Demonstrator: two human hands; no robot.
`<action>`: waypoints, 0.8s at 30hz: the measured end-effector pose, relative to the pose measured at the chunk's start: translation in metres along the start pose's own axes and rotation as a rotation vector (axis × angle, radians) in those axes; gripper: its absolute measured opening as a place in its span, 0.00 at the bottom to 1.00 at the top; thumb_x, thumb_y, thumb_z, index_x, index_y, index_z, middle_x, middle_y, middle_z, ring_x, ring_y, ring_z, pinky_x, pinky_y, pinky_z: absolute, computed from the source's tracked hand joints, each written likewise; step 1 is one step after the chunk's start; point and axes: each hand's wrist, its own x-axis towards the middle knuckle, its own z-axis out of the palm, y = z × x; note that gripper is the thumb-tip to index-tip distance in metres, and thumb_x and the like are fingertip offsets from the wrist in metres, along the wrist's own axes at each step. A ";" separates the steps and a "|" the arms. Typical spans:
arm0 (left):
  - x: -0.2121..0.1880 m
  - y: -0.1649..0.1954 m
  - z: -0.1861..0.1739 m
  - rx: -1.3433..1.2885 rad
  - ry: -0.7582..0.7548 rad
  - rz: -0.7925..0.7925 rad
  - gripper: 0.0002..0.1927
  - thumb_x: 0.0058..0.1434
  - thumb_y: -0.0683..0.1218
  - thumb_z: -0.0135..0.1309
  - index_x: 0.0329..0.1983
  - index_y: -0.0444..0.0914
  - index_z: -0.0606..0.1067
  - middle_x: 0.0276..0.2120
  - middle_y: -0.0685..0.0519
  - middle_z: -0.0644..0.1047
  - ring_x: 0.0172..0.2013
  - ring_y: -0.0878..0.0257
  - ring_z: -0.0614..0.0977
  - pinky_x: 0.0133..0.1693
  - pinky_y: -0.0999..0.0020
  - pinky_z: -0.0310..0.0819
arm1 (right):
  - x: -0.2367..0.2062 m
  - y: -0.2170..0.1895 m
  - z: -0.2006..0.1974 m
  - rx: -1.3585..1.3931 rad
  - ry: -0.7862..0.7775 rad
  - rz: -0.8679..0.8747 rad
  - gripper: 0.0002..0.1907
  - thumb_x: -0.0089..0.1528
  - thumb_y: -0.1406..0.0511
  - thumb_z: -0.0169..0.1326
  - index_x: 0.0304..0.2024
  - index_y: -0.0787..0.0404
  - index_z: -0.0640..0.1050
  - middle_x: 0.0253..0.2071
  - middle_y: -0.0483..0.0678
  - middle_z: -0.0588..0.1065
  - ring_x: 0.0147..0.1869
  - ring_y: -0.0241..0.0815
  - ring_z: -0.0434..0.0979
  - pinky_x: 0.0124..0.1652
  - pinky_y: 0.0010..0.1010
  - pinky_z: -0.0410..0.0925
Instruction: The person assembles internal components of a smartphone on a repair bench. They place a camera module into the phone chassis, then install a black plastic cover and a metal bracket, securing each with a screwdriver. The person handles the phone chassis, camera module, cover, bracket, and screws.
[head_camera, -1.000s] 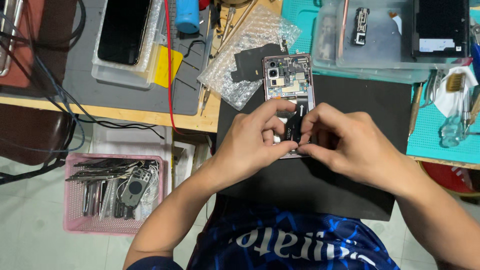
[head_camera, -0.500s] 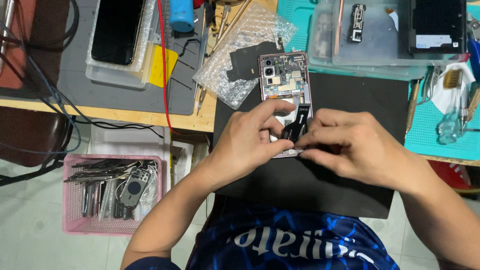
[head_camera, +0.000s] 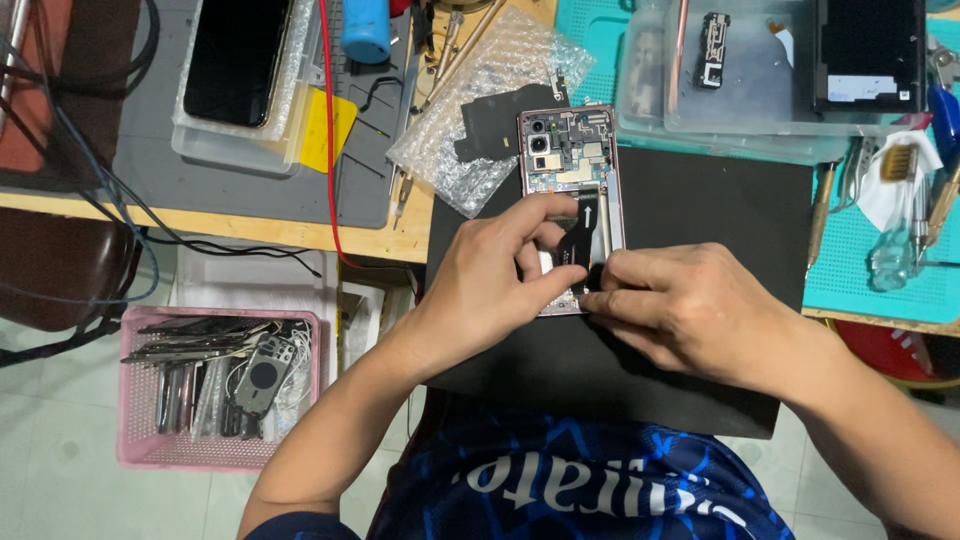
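A person in a blue patterned jersey (head_camera: 560, 490) works over a black rectangular mat (head_camera: 700, 220), both bare hands meeting on an opened pink-framed smartphone (head_camera: 565, 150) with its back cover off and its circuit boards exposed. The left hand (head_camera: 490, 285) covers the phone's lower left part, index finger stretched across its middle and thumb pressed near the lower edge. The right hand (head_camera: 690, 310) comes in from the right, fingertips pinched together at the lower end of a black flat ribbon cable (head_camera: 585, 225) that runs down the phone; whether the fingers actually clamp the cable cannot be told. The two hands touch at the phone's lower half, while its camera end lies uncovered just beyond them.

Below the bench to the left, a pink plastic basket (head_camera: 135, 400) holds metal phone frames. Beyond the phone, a sheet of clear bubble wrap (head_camera: 470, 110) lies just beside it, a clear plastic tray (head_camera: 760, 100) with small parts farther right, and a dark-screened phone (head_camera: 235, 55) in another tray far left.
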 end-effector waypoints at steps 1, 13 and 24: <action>0.000 -0.001 0.000 0.010 0.012 0.009 0.27 0.56 0.42 0.66 0.59 0.36 0.73 0.35 0.51 0.82 0.22 0.69 0.80 0.28 0.72 0.74 | 0.000 -0.001 0.000 -0.019 0.011 -0.017 0.12 0.51 0.68 0.65 0.38 0.64 0.82 0.28 0.49 0.73 0.29 0.48 0.77 0.28 0.39 0.70; -0.007 -0.002 0.003 0.102 0.179 0.134 0.27 0.57 0.40 0.66 0.60 0.37 0.73 0.41 0.52 0.78 0.23 0.69 0.77 0.29 0.72 0.74 | -0.003 -0.009 0.005 -0.208 -0.008 -0.119 0.16 0.49 0.69 0.62 0.40 0.66 0.80 0.33 0.49 0.75 0.30 0.47 0.77 0.29 0.39 0.70; -0.006 -0.007 0.002 0.105 0.174 0.165 0.20 0.63 0.39 0.61 0.59 0.37 0.73 0.41 0.52 0.79 0.25 0.68 0.76 0.29 0.72 0.72 | -0.008 -0.005 0.007 -0.212 0.031 -0.127 0.14 0.51 0.69 0.61 0.41 0.65 0.80 0.33 0.48 0.75 0.29 0.46 0.76 0.28 0.37 0.69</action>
